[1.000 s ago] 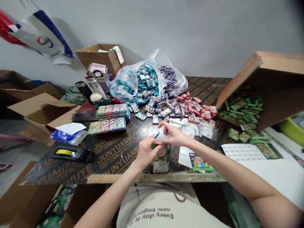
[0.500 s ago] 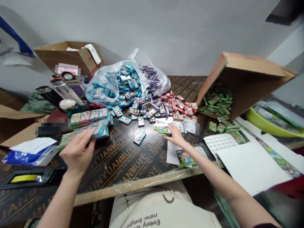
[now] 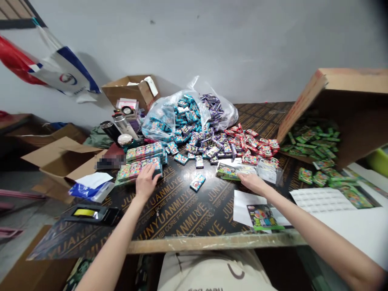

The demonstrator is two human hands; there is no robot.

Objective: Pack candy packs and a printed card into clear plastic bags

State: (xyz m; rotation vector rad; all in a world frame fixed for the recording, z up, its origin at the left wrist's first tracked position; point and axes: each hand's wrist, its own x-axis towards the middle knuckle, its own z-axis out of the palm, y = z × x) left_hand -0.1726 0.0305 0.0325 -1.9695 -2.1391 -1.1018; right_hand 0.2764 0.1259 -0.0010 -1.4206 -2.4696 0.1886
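My left hand (image 3: 147,182) lies over the near wrapped row of small printed boxes (image 3: 136,170), fingers on its top and thumb apart at its right end. A second wrapped row (image 3: 144,150) sits just behind it. My right hand (image 3: 252,182) has its fingertips closed on the edge of a flat green printed packet (image 3: 227,171) lying on the table. One loose blue box (image 3: 198,182) lies between my hands. Beyond it spreads a heap of small boxes: blue ones (image 3: 181,159), purple ones (image 3: 213,151) and red ones (image 3: 251,141).
Clear plastic bags (image 3: 157,117) of boxes stand at the back. A tipped carton (image 3: 303,103) with green boxes (image 3: 315,139) is at right. Paper sheets (image 3: 321,199) and another green packet (image 3: 262,216) lie nearer. At left are tumblers (image 3: 110,131), a tape dispenser (image 3: 106,216) and an open carton (image 3: 65,159).
The view has swung left. My left hand has set the near row down against the one behind it. My right hand has shifted to the green packet's right end.
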